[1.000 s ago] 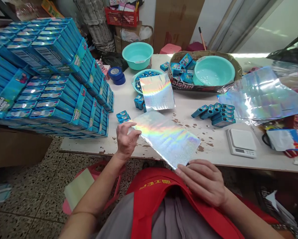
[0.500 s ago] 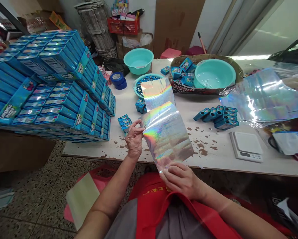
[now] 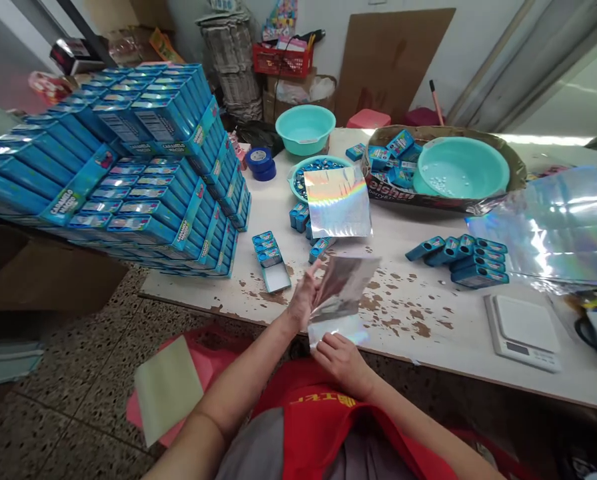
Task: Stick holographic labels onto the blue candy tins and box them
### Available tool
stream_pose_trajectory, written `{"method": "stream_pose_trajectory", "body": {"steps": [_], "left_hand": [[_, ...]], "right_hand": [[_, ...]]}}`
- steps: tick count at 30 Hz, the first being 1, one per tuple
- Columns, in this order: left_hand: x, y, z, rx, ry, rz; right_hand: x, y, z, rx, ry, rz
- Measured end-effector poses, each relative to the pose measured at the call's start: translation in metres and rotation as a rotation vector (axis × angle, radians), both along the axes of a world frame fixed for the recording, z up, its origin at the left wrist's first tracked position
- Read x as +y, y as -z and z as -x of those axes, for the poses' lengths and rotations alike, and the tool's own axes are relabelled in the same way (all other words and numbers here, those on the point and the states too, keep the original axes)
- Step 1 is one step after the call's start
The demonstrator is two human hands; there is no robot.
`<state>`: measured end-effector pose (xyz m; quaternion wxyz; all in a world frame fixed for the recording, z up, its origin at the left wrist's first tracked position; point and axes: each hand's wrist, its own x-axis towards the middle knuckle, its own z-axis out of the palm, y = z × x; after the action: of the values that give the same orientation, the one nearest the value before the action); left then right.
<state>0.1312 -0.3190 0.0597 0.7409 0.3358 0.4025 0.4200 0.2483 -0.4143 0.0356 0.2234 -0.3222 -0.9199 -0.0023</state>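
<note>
A shiny silver holographic sheet (image 3: 346,283) is between my hands at the table's front edge, folded over with its lower strip showing. My left hand (image 3: 302,300) grips its left side, slightly blurred. Closed fingers of my right hand (image 3: 343,360) hold the strip at the bottom. Just beyond lies a second holographic sheet (image 3: 339,203), partly over a turquoise bowl (image 3: 298,183) of small dark-blue wrapped pieces. Left of my left hand sits an open blue box (image 3: 277,277), with several small blue packs at its far end. More small blue packs (image 3: 319,249) stand below the second sheet.
Stacked blue display boxes (image 3: 178,193) rise on the left. Blue tape rolls (image 3: 261,163) and turquoise basins (image 3: 306,130) stand behind. On the right are a carton (image 3: 388,193), blue packs (image 3: 478,263), a white scale (image 3: 523,327) and large holographic sheets (image 3: 553,233).
The sheet in my hands has been folded over, and my left hand has moved right and down with it. The view has shifted, and the open box now shows.
</note>
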Motion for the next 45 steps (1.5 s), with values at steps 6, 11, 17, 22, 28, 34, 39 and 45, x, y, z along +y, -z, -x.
{"method": "stream_pose_trajectory", "body": {"steps": [6, 11, 17, 22, 28, 34, 39, 45], "left_hand": [[-0.017, 0.059, -0.002, 0.543, 0.239, -0.174], [-0.024, 0.097, -0.009, 0.833, 0.395, -0.298], [-0.018, 0.126, -0.008, 0.962, 0.486, -0.245], [-0.018, 0.124, 0.008, 1.173, 0.574, -0.174], [-0.037, 0.101, 0.012, 1.178, 0.738, -0.639], [-0.061, 0.105, 0.014, 1.271, 0.970, -0.665], [-0.050, 0.111, 0.009, 1.153, 1.040, -0.659], [-0.011, 0.099, -0.004, 1.171, 0.909, -0.532]], "right_hand": [[-0.009, 0.033, 0.002, 0.061, -0.014, 0.200], [0.013, 0.078, -0.030, -0.104, 0.274, 0.408], [0.028, 0.127, -0.072, -0.258, 0.530, 0.711], [0.035, 0.116, -0.064, -0.159, 0.638, 0.731], [0.030, 0.068, -0.080, -0.156, 0.528, 0.481], [-0.026, 0.047, -0.126, -0.236, 0.491, 0.451], [-0.037, 0.044, -0.155, -0.195, 0.597, 0.681], [0.016, 0.048, -0.202, 0.003, 0.579, 1.050]]}}
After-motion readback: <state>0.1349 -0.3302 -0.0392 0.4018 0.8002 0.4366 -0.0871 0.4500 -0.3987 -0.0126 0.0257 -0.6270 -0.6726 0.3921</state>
